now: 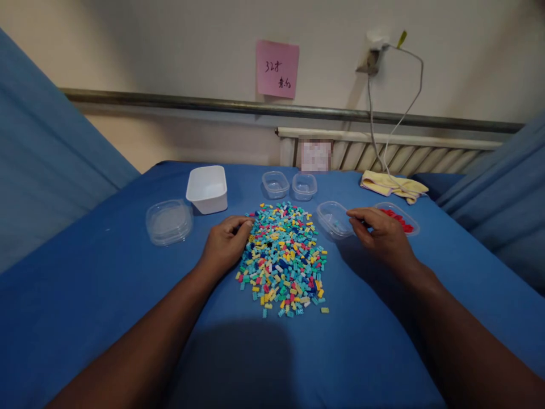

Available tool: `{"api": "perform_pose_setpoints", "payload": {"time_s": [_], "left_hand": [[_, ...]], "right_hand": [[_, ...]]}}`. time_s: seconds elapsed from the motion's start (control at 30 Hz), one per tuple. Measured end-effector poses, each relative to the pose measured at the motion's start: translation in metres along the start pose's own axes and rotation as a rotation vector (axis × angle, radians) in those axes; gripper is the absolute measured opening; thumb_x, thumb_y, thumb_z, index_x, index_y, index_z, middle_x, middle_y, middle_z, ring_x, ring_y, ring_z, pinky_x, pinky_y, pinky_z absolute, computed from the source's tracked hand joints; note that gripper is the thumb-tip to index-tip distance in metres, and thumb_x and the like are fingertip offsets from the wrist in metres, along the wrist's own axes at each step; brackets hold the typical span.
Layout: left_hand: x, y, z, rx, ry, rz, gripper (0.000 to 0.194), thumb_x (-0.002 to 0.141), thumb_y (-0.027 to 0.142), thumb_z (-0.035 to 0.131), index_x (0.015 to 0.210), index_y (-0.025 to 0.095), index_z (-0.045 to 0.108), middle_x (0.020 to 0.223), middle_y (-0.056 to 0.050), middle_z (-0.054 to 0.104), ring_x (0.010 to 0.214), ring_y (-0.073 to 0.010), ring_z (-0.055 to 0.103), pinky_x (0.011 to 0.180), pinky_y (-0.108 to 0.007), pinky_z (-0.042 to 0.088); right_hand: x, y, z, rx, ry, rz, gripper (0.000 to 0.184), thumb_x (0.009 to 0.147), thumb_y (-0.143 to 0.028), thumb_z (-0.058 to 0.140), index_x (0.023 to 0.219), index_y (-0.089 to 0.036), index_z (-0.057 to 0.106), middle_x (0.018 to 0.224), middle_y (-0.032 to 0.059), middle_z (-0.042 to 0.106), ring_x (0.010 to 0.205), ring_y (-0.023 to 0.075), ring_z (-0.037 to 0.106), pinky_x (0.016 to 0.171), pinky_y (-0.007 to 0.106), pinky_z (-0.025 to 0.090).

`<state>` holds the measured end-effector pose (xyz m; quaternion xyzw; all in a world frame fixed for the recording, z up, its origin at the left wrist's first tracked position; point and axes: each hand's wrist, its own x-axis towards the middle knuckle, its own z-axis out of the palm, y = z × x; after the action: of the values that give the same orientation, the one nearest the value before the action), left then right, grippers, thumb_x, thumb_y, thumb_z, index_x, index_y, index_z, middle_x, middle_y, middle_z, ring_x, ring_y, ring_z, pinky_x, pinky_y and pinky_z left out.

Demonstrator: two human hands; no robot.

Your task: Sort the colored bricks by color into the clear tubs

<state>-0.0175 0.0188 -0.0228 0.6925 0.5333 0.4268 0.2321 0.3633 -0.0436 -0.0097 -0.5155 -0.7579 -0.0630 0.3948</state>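
Note:
A heap of small toy building bricks (283, 255) in blue, turquoise, yellow, pink and white lies on the blue cloth. At the heap's left edge rests my left hand (227, 241), thumb and fingers closed together against the bricks; what they hold, if anything, is hidden. My right hand (378, 230) hovers at the right rim of a clear plastic tub (330, 213), its fingertips pinched. Nothing between those fingertips can be made out. A few small light-blue pieces seem to lie in that tub. Partly behind my right hand, another clear tub holds red bricks (398, 218).
Two clear tubs (276, 186) (304, 187) stand behind the heap. To the left are a white bin (208, 190) and stacked clear lids or tubs (169, 222). A yellow cloth (392, 184) lies at the back right, below a hanging cable (370, 113). Blue curtains flank the table.

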Motion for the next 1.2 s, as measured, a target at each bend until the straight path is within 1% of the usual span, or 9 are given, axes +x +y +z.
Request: {"api": "perform_pose_setpoints", "payload": {"time_s": [0.13,0.33,0.47,0.57,0.63,0.73,0.9,1.07,1.2], "left_hand": [[0.000,0.001,-0.001,0.006,-0.004,-0.004,0.036,0.096,0.050,0.063,0.101,0.021,0.083,0.104,-0.006,0.083,0.097,-0.0254,0.074,0.087,-0.034,0.058],[0.000,-0.001,-0.001,0.012,-0.004,-0.006,0.036,0.097,0.051,0.063,0.102,0.022,0.084,0.107,-0.007,0.083,0.097,-0.0247,0.075,0.094,-0.036,0.058],[-0.001,0.000,-0.001,-0.001,-0.003,0.002,0.034,0.097,0.050,0.064,0.101,0.022,0.084,0.105,-0.007,0.083,0.096,-0.0253,0.075,0.088,-0.035,0.059],[-0.001,0.001,0.000,0.008,-0.004,0.011,0.034,0.097,0.051,0.064,0.099,0.023,0.084,0.103,-0.006,0.083,0.096,-0.0252,0.075,0.090,-0.035,0.059],[0.000,0.000,0.000,0.022,-0.010,0.023,0.033,0.098,0.050,0.064,0.099,0.024,0.084,0.105,-0.006,0.083,0.099,-0.0254,0.075,0.093,-0.036,0.058],[0.000,-0.001,0.001,0.032,-0.013,0.024,0.033,0.098,0.049,0.063,0.100,0.024,0.084,0.108,-0.006,0.083,0.101,-0.0254,0.075,0.094,-0.035,0.058],[0.000,-0.001,0.001,0.026,-0.023,0.011,0.034,0.099,0.050,0.063,0.099,0.023,0.084,0.108,-0.006,0.083,0.098,-0.0249,0.075,0.093,-0.036,0.058],[-0.001,-0.001,0.002,0.009,-0.020,0.033,0.033,0.098,0.048,0.063,0.099,0.022,0.083,0.108,-0.007,0.083,0.097,-0.0250,0.075,0.094,-0.037,0.058],[-0.001,-0.003,0.001,0.023,-0.023,0.035,0.035,0.099,0.050,0.062,0.100,0.022,0.084,0.109,-0.007,0.083,0.098,-0.0254,0.075,0.094,-0.038,0.059]], "right_hand": [[-0.006,-0.001,-0.007,-0.106,-0.227,-0.093,0.031,0.103,-0.025,0.058,0.125,-0.017,0.078,0.119,0.0131,0.083,0.106,0.0294,0.079,0.092,0.043,0.062],[-0.011,0.005,-0.007,-0.275,-0.466,0.012,0.036,0.106,-0.029,0.055,0.132,-0.020,0.078,0.128,0.0139,0.081,0.112,0.0307,0.077,0.089,0.040,0.061],[-0.009,-0.009,-0.014,-0.233,-0.423,0.019,0.035,0.105,-0.032,0.059,0.133,-0.022,0.078,0.131,0.0129,0.080,0.109,0.0306,0.077,0.087,0.040,0.060],[-0.007,-0.032,-0.011,-0.082,-0.347,-0.005,0.030,0.106,-0.030,0.059,0.128,-0.023,0.080,0.128,0.0129,0.081,0.111,0.0298,0.076,0.094,0.041,0.060],[-0.006,-0.047,-0.002,0.004,-0.408,-0.024,0.029,0.107,-0.024,0.056,0.123,-0.023,0.081,0.123,0.0123,0.082,0.112,0.0279,0.075,0.099,0.040,0.058],[-0.006,-0.063,0.017,-0.021,-0.588,0.006,0.032,0.107,-0.017,0.054,0.126,-0.022,0.079,0.120,0.0117,0.082,0.113,0.0265,0.074,0.104,0.039,0.054],[-0.006,-0.070,0.032,-0.050,-0.615,0.111,0.034,0.105,-0.018,0.055,0.132,-0.019,0.076,0.126,0.0132,0.081,0.118,0.0286,0.073,0.101,0.037,0.052],[-0.005,-0.072,0.027,0.005,-0.616,0.137,0.029,0.103,-0.014,0.055,0.117,-0.020,0.080,0.115,0.0115,0.083,0.110,0.0285,0.075,0.095,0.036,0.053],[-0.006,-0.071,0.024,0.037,-0.618,0.135,0.031,0.100,-0.010,0.054,0.116,-0.020,0.079,0.113,0.0117,0.082,0.106,0.0274,0.075,0.092,0.036,0.053]]}}
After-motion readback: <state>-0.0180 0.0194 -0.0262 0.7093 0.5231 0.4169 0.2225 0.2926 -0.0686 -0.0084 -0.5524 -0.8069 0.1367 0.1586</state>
